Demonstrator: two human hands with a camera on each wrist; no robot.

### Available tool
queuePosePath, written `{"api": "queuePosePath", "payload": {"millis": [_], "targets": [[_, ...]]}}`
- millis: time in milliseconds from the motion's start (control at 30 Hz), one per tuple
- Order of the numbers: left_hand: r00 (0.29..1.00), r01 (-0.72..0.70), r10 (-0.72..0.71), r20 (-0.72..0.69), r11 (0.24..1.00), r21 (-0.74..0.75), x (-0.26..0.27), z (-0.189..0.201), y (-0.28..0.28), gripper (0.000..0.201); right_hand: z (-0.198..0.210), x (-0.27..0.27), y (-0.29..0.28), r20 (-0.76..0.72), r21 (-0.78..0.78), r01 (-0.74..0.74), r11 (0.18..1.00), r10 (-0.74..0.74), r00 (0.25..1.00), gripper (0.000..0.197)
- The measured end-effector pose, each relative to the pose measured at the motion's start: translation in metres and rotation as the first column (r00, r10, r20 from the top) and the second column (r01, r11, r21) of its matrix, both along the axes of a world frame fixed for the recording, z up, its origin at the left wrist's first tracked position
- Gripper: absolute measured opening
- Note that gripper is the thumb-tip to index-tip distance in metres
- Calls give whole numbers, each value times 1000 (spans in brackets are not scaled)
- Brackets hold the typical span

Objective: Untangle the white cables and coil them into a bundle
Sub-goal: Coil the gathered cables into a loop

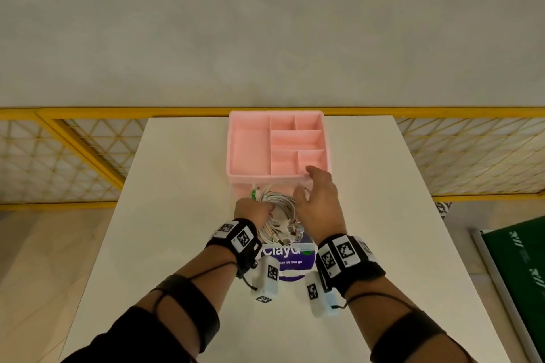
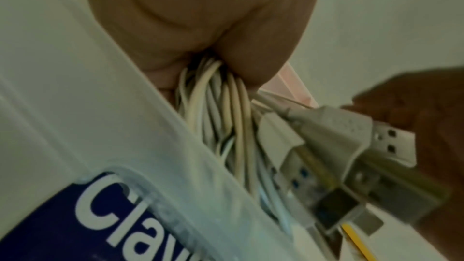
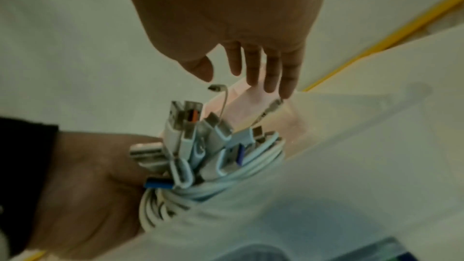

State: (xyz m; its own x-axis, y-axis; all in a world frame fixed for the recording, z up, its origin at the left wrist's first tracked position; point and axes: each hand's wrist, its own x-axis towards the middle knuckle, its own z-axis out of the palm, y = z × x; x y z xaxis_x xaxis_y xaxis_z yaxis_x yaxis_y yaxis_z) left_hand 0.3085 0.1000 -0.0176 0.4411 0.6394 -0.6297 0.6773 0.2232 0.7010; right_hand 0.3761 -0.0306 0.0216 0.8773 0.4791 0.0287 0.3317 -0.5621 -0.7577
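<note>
A coiled bundle of white cables [image 1: 277, 212] with several USB plugs [image 3: 185, 126] sits just in front of the pink organiser. My left hand [image 1: 253, 212] grips the coil, fingers curled round the strands [image 2: 216, 94]. My right hand [image 1: 317, 200] hovers above and to the right of the bundle, its fingers [image 3: 271, 70] straight and spread and holding nothing. Its fingertips reach over the organiser's near rim. Loose thin cable ends [image 3: 222, 94] stick up from the bundle below the right hand's fingers.
A pink divided organiser [image 1: 250, 144] stands at the far middle of the white table [image 1: 177, 186]. A purple-and-white labelled packet [image 1: 292, 259] lies under the wrists. Yellow mesh fencing [image 1: 73, 156] runs behind the table. A green board [image 1: 522, 259] lies at the right.
</note>
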Motion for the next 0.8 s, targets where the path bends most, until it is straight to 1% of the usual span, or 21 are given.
{"api": "queuePosePath", "payload": {"millis": [33, 100, 167, 267, 333, 400, 467, 533, 633, 733, 800], "targets": [[1000, -2, 1, 8, 1000, 25, 0, -1, -1, 24, -1, -2, 1, 52, -26, -74, 997, 75, 996, 49], [999, -19, 17, 29, 999, 50, -1, -2, -3, 25, -6, -5, 2, 76, -104, -189, 976, 197, 977, 54], [996, -56, 52, 66, 996, 66, -1, -4, -3, 27, -12, -7, 2, 116, -123, -220, 968, 234, 965, 59], [989, -94, 89, 115, 995, 40, -1, -5, -4, 23, -19, -12, 1, 224, -159, -251, 955, 283, 933, 57], [983, -107, 98, 152, 993, 52, -1, -9, -4, 22, -27, -14, 0, 202, -239, -276, 931, 325, 924, 65], [984, -83, 68, 166, 993, 87, -1, -13, -4, 24, -38, -16, -5, 138, -318, -268, 910, 324, 936, 71], [988, -28, 9, 154, 992, 119, -1, -12, -5, 29, -45, -16, -8, 93, -366, -254, 895, 307, 947, 67], [991, 22, -42, 127, 988, 155, -2, -10, -6, 37, -48, -14, -6, 46, -381, -267, 885, 306, 951, 64], [992, 81, -98, 75, 975, 209, -4, -6, -9, 39, -46, -12, 0, -18, -387, -279, 879, 295, 955, 61], [985, 147, -165, 50, 955, 259, -5, -2, -11, 42, -47, -10, 3, -21, -418, -248, 874, 263, 964, 56], [972, 202, -227, 54, 936, 289, -7, -4, -8, 52, -50, -10, 7, 7, -457, -220, 862, 251, 968, 53]]}}
